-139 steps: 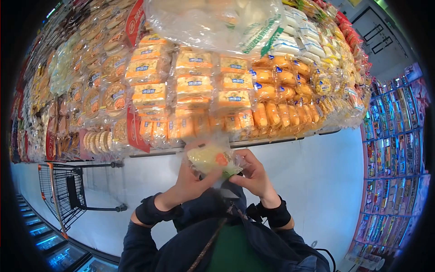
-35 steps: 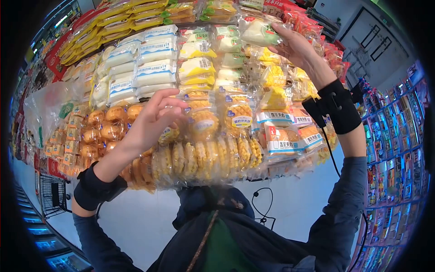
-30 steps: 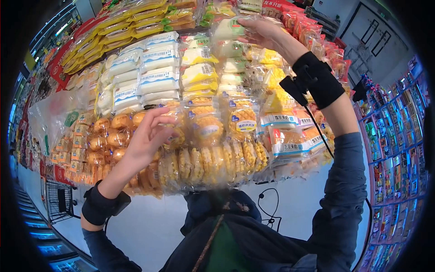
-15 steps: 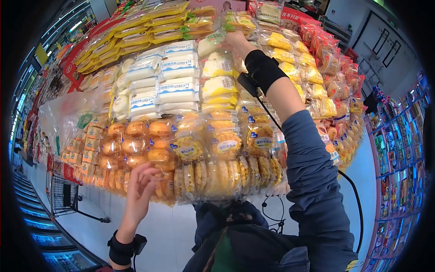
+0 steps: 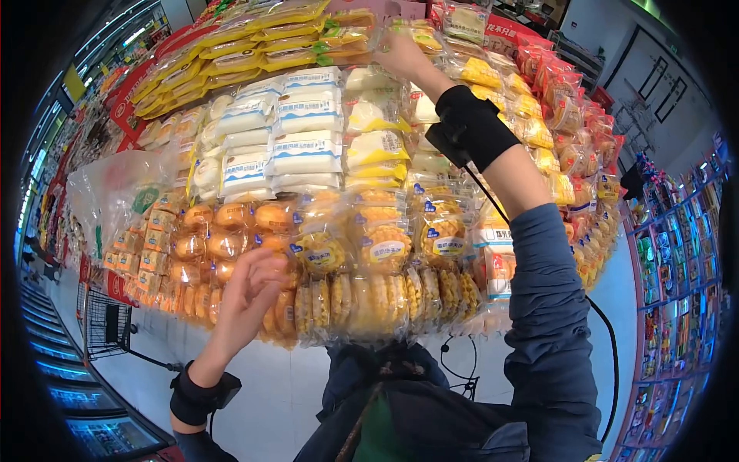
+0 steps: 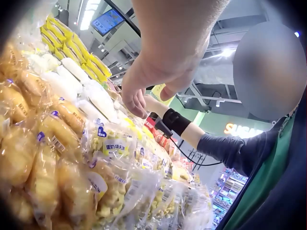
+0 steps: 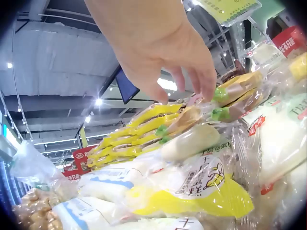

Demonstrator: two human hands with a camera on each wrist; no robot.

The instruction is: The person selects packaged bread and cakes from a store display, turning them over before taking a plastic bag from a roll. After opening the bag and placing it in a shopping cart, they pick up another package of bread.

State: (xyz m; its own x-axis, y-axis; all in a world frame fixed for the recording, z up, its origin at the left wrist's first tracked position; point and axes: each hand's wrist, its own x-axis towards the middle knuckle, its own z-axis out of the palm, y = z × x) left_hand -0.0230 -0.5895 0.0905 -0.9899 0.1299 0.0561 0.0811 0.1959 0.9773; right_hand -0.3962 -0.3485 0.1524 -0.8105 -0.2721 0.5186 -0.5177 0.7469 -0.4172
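My right hand [image 5: 404, 58] is over the far rows of packaged bread, near the green-and-yellow packs [image 5: 350, 38]. The right wrist view shows this hand [image 7: 163, 52] with relaxed, slightly bent fingers, thumb apart, holding nothing. Below it lie a pale package [image 7: 192, 141] and a white-and-yellow pack [image 7: 206, 187]. Loosely bent and empty, my left hand [image 5: 246, 296] hovers by the bagged round buns [image 5: 229, 245] at the near edge. In the left wrist view the same hand [image 6: 158, 62] hangs above waffle-like packs [image 6: 112, 146]; whether it touches any is unclear.
White-and-blue packs [image 5: 305, 154] fill the middle of the display. A clear plastic bag [image 5: 115, 192] lies at its left, with a shopping cart [image 5: 106, 323] beyond the edge. Red-wrapped packs [image 5: 558, 81] line the right, and shelving [image 5: 673, 277] stands farther right.
My right hand carried a pale package leftward, and is now off it and slightly farther back. The package rests on the rows. My left hand moved down, then slightly up over the buns.
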